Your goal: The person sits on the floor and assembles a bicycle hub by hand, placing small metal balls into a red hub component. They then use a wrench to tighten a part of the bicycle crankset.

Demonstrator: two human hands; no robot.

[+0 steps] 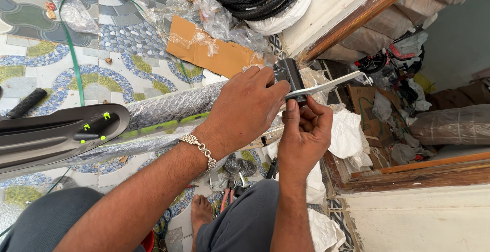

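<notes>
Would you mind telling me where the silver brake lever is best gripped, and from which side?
Probably on the long, flat blade of the silver brake lever, coming from its free end at the right. That part juts out bare, while the left hand and right hand already crowd the black clamp at its base.

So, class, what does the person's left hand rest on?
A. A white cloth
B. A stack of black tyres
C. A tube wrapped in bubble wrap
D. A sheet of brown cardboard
C: the left hand lies over the end of the bubble-wrapped tube, beside the right hand pinching a silver lever.
</notes>
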